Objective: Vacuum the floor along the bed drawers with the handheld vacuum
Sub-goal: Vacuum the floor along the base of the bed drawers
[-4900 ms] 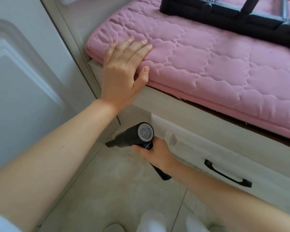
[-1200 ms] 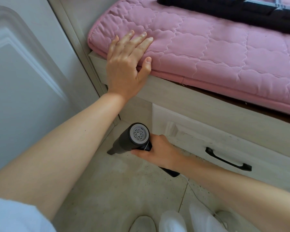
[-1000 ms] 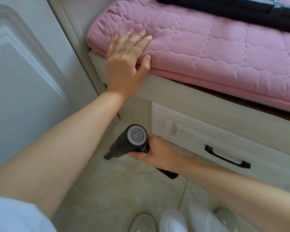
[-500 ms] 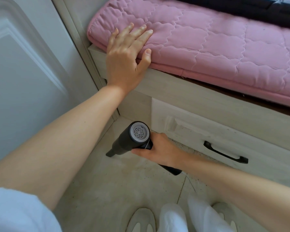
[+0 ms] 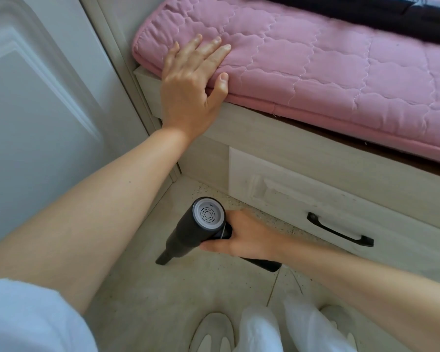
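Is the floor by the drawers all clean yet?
Not yet. The right hand grips the vacuum, nozzle down near the corner. Dark specks remain on the floor below the drawer. No strip looks plainly cleaned. The left hand rests on the mattress.

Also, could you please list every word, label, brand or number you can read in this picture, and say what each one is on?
No text can be read anywhere in this view.
Handheld vacuum: a tiny mark near the top of its grey end cap, too small to read.
Drawer, pink mattress pad and door: no lettering shows.
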Motion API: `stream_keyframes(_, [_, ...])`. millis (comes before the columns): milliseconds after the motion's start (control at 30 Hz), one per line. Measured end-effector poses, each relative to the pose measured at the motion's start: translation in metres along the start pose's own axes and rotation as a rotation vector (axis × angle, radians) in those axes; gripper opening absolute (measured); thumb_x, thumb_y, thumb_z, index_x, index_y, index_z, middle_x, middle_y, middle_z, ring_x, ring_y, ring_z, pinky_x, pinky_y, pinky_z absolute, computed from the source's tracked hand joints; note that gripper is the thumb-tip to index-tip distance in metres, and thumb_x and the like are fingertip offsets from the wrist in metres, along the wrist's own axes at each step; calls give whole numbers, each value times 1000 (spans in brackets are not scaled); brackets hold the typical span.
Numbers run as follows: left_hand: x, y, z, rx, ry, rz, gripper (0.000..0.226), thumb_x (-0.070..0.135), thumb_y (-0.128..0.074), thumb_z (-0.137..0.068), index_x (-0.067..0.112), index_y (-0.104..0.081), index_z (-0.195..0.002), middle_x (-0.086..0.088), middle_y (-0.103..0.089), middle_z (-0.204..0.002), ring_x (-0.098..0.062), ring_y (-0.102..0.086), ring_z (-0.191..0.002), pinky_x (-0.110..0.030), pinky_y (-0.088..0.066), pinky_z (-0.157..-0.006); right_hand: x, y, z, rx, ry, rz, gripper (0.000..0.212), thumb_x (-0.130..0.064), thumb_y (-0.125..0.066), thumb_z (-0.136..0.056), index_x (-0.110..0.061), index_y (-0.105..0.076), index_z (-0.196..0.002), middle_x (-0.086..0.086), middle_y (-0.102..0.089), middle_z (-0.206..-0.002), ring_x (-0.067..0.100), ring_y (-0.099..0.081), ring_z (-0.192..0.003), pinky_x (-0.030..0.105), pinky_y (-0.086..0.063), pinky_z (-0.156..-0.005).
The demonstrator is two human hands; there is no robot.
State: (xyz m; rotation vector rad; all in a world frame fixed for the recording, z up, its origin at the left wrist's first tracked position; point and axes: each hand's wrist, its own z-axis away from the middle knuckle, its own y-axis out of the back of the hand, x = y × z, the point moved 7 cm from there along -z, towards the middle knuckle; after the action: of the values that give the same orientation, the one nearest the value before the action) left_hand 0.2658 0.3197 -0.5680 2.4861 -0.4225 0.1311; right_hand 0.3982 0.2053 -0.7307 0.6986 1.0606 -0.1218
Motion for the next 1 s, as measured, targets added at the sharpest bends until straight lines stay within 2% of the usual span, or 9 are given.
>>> stream_keyframes(200, [0, 0, 0, 6, -4, 3, 43, 29, -45, -98, 16, -67, -132, -2, -63, -139, -29, -52, -135, -52, -27, -117, 1, -1, 3, -45, 11, -25, 31, -40, -73, -80, -35, -60, -107, -26, -60, -80, -17, -56, -67, 5, -39, -61])
stream_keyframes(400, [0, -1, 0, 14, 0, 2, 44, 29, -45, -98, 16, -68, -132, -2, -63, -139, -29, -52, -135, -51, -26, -117, 1, 6, -7, 33, 10, -11, 28, -42, -72, -80, -35, -57, -102, -25, -58, -70, -15, -56, -63, 6, -39, -60])
stream_keyframes(467, [-1, -1, 0, 17, -1, 0, 44, 29, -45, -98, 16, -68, -132, -2, -63, -138, -29, -52, -134, -50, -26, -117, 0, 5, -12, 67, 16, -6, 34, -46, -71, -79, -33, -59, -108, -24, -61, -78, -10, -59, -72, 8, -41, -66])
stream_keyframes(533, [0, -1, 0, 16, -2, -1, 44, 29, -44, -98, 15, -68, -132, -3, -63, -138, -29, -52, -135, -49, -25, -118, 0, 3, -17, 100, 32, 3, 42, -49, -70, -79, -31, -59, -115, -17, -67, -94, -3, -61, -86, 17, -47, -75])
stream_keyframes(600, [1, -1, 0, 13, -1, -1, 44, 29, -44, -97, 15, -68, -132, -3, -63, -138, -29, -52, -135, -50, -26, -117, -2, 0, -19, 118, 48, 17, 45, -48, -70, -80, -28, -58, -118, -12, -68, -104, 3, -61, -93, 17, -47, -79])
stream_keyframes(867, [1, 0, 0, 11, 11, 7, 45, 29, -43, -97, 15, -68, -133, -2, -63, -139, -29, -51, -135, -50, -25, -118, -2, -5, -17, 89, 42, 4, 45, -47, -71, -79, -29, -57, -118, -15, -65, -103, 3, -59, -95, 17, -44, -81])
stream_keyframes(1000, [1, -1, 0, 3, 20, 5, 45, 29, -43, -97, 16, -67, -133, -2, -62, -139, -28, -51, -136, -51, -25, -118, 1, 9, -9, 121, 46, 1, 44, -46, -71, -80, -29, -58, -119, -18, -64, -101, -2, -58, -92, 10, -42, -77])
